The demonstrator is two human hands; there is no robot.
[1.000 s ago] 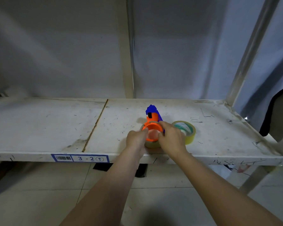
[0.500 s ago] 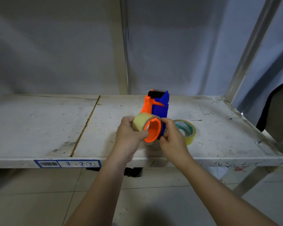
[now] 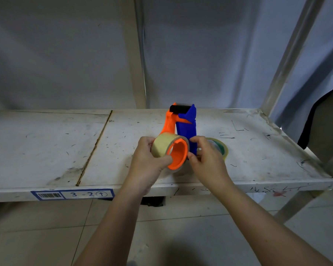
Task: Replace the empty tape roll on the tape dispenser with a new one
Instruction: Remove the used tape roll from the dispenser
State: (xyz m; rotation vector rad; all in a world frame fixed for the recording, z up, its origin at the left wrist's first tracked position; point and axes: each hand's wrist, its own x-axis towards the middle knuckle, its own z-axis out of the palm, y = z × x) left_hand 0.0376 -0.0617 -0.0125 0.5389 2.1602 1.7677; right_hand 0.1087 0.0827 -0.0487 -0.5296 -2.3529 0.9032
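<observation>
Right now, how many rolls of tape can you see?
2. One tape roll sits on the dispenser's orange hub, held by the left hand. The other roll lies on the shelf, partly behind the right hand.

orange-and-blue tape dispenser [image 3: 183, 127], beige tape roll [image 3: 161, 144], scuffed white shelf [image 3: 46, 146]

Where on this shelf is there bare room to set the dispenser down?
The left board, from the seam outward, is bare. So is the right end, past the tape roll lying flat. The middle is crowded: left hand and right hand hold the tape dispenser there.
</observation>
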